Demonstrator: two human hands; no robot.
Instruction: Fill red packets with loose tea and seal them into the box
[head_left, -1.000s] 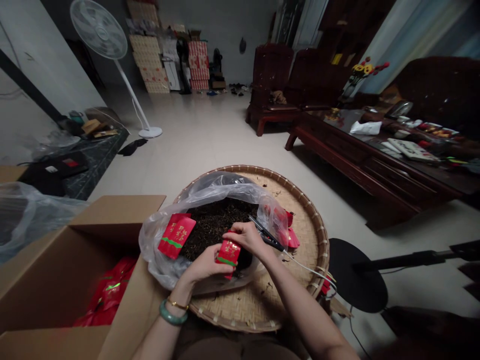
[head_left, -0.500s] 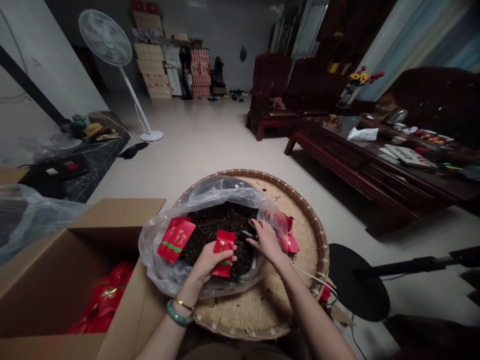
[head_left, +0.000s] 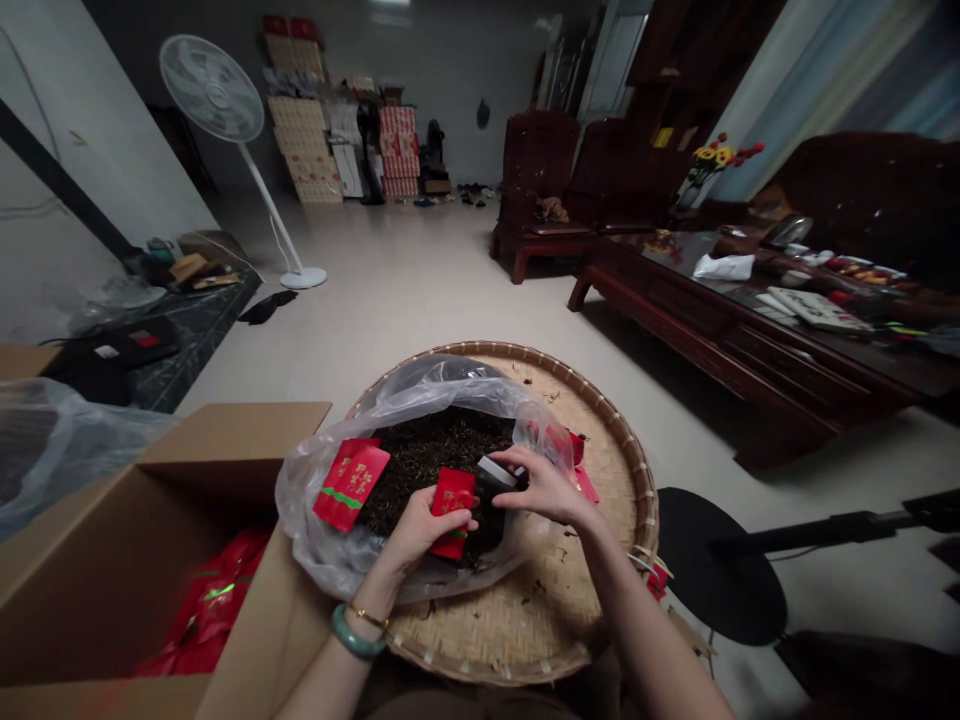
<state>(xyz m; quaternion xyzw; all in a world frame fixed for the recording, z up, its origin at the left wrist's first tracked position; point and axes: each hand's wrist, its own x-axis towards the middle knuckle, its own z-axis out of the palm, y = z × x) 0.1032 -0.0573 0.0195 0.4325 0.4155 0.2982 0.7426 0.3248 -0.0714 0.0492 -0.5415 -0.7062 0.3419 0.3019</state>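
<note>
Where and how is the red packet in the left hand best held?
Probably by its lower half, coming from the left, thumb in front and fingers behind: the red packet is flat and narrow, and its upper end stands clear of the left hand, near the handheld device in the right hand.

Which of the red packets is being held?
The packet in the left hand, above the dark leaves; the pair to its left and the packets in the cardboard box lie unheld.
</note>
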